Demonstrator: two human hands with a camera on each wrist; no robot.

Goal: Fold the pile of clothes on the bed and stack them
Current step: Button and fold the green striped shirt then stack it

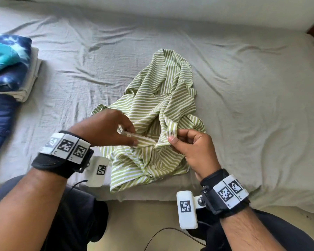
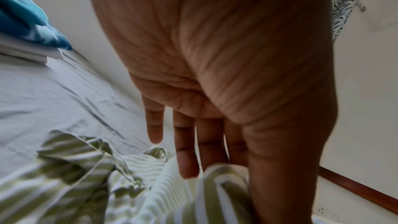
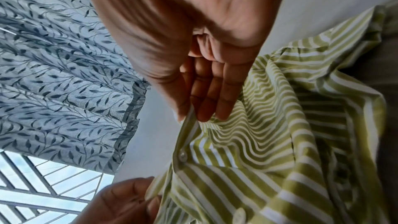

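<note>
**Striped shirt held at the placket on a grey bed**

Grey, creased sheeting covers the bed (image 1: 243, 87), which fills most of the head view and meets a pale wall along its far edge. At the bed's left edge sits a stack of folded clothes (image 1: 9, 67), a blue tie-dye piece on top of white ones, with a dark blue garment just beside it. Crumpled near the front edge of the bed, well apart from the stack, lies the green-and-white striped shirt (image 1: 158, 113). Both hands grasp its buttoned front edge: the left hand (image 1: 105, 127) pinches a strip of it between thumb and fingers, and the right hand (image 1: 192, 147) pinches the fabric near a buttonhole. A leaf-patterned curtain (image 3: 64, 74) hangs over a window in the right wrist view.
</note>
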